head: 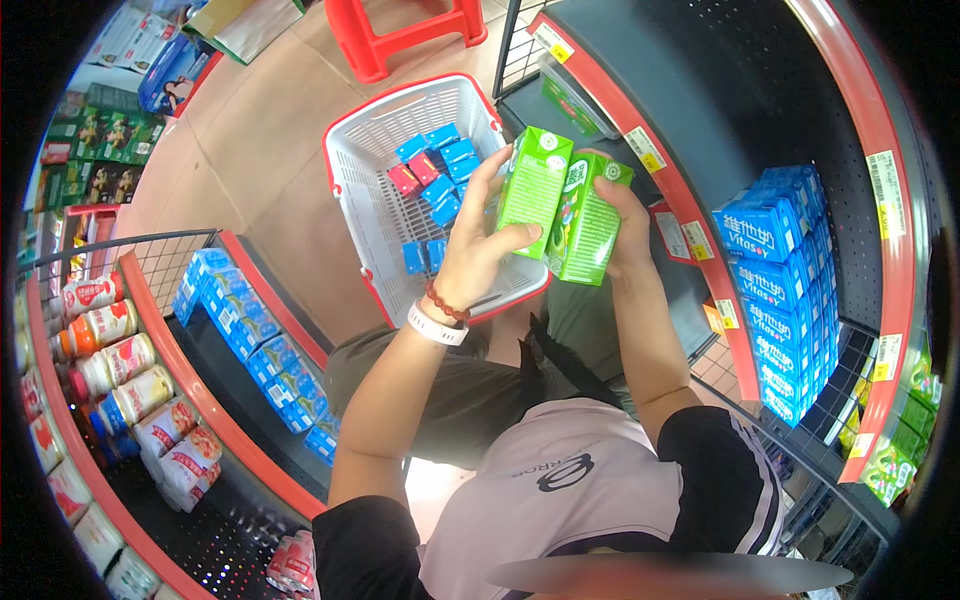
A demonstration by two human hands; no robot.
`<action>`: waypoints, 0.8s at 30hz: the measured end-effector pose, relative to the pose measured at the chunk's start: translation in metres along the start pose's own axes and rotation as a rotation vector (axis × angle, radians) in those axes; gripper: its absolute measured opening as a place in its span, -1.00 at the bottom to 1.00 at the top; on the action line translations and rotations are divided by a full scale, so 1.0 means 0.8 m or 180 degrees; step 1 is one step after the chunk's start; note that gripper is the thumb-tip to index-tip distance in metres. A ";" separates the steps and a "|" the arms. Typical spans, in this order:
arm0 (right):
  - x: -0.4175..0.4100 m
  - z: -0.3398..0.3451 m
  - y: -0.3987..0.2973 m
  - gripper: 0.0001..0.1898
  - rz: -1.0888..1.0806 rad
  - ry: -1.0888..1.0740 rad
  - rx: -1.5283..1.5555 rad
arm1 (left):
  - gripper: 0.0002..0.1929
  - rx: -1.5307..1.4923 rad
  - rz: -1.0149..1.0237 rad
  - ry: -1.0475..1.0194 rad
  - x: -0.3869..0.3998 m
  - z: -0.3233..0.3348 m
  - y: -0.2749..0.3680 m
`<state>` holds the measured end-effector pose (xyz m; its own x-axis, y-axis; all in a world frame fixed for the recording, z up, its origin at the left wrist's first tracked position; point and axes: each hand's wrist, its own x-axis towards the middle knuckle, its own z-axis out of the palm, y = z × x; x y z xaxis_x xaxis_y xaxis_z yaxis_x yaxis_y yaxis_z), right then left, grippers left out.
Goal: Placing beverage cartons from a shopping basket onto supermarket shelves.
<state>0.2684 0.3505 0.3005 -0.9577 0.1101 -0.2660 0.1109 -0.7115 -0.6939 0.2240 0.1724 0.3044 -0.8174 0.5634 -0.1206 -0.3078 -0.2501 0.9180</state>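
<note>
My left hand [484, 232] grips a green drink carton [534, 191] with its thumb across the front. A second green drink carton [589, 221], tilted against the first, is held in my right hand [626, 221]. Both cartons are raised side by side above the right rim of a white shopping basket [352, 187] with a red edge. Inside the basket lie several small blue cartons [441, 189] and red cartons [424, 169]. My left forearm and hand hide part of the basket floor.
Blue Vitasoy cartons [772, 300] are stacked on the right shelf. A lidded plastic box [570, 101] sits on the lower shelf. Shrink-wrapped blue cartons [251, 326] line the left shelf, near bottles [116, 360]. A red plastic stool [382, 45] stands beyond the basket.
</note>
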 end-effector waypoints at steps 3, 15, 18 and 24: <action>-0.002 0.007 -0.006 -0.61 -0.0390 0.0203 -0.0178 | -0.10 -0.0508 -0.0046 -0.0163 -0.003 0.002 0.000; -0.005 0.034 -0.006 -0.56 -0.0708 0.0325 -0.1102 | -0.01 -0.0650 0.0227 -0.0217 -0.007 0.011 -0.015; -0.007 0.040 -0.008 -0.57 -0.0738 0.0340 -0.1220 | 0.05 -0.0608 0.0238 -0.0327 -0.007 0.010 -0.017; -0.007 0.039 -0.014 -0.64 -0.0690 0.0356 -0.1218 | 0.19 -0.0566 0.0291 -0.0603 -0.008 0.016 -0.019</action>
<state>0.2643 0.3362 0.3303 -0.9373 0.3176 -0.1434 0.0214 -0.3583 -0.9334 0.2399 0.1829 0.2963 -0.7453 0.6651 0.0480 -0.3312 -0.4317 0.8390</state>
